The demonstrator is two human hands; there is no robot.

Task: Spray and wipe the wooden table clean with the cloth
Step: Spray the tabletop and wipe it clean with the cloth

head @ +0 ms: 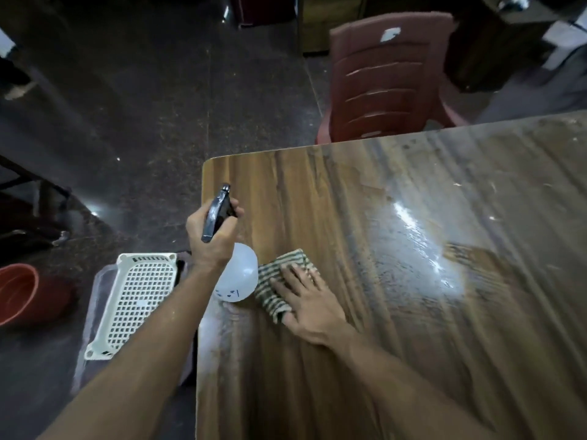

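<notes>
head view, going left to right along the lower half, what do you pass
red basin on the floor → white perforated basket → left hand gripping the spray bottle at the table's left edge → checked cloth with the right hand pressing flat on it → wet, shiny patch of the wooden table

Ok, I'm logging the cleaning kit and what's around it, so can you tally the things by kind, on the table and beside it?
Spray bottle: 1, in the left hand
Cloth: 1, under the right hand
Table: 1
Chair: 1
White basket: 1
Red tub: 1
Total: 6
</notes>
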